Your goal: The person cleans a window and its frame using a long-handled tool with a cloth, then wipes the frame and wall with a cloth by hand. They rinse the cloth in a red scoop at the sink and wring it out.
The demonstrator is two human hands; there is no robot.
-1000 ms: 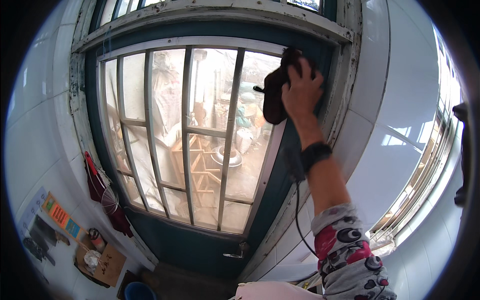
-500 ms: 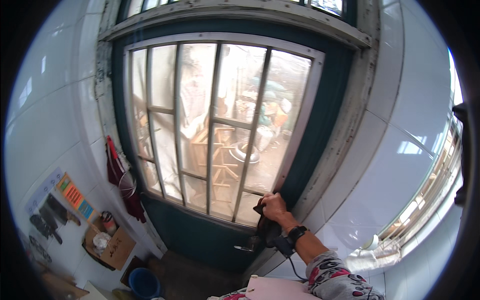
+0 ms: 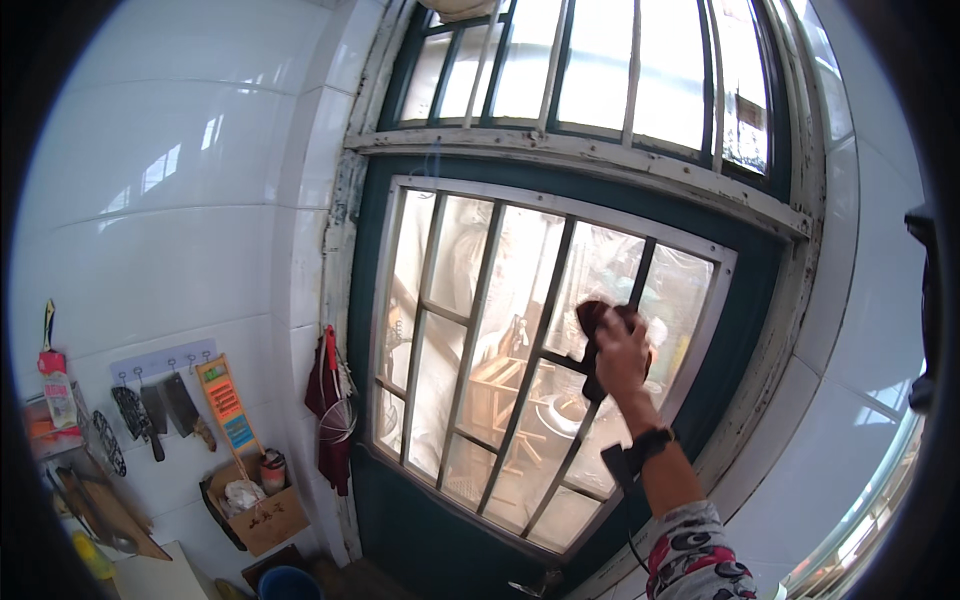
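Observation:
My right hand [image 3: 622,355], reaching up from the lower right, is closed on a dark maroon cloth [image 3: 592,318]. It presses the cloth to the barred glass of a green door [image 3: 740,270], at the right part of the pane. The fingers are slightly blurred. A dark band with a small box and a cable [image 3: 640,455] circles the wrist. Below the pane, a metal door handle [image 3: 535,583] shows at the lower edge. My left hand is out of view.
Left of the door hang a maroon cloth and a wire strainer [image 3: 338,420]. Knives [image 3: 180,410] hang on the tiled wall above a cardboard box [image 3: 265,520]. A blue bucket [image 3: 288,583] stands below. A barred window [image 3: 600,70] sits above the door.
My right hand with the cloth has moved up from the pane's lower right corner to its right middle part. The view has tilted upward, showing more of the upper window.

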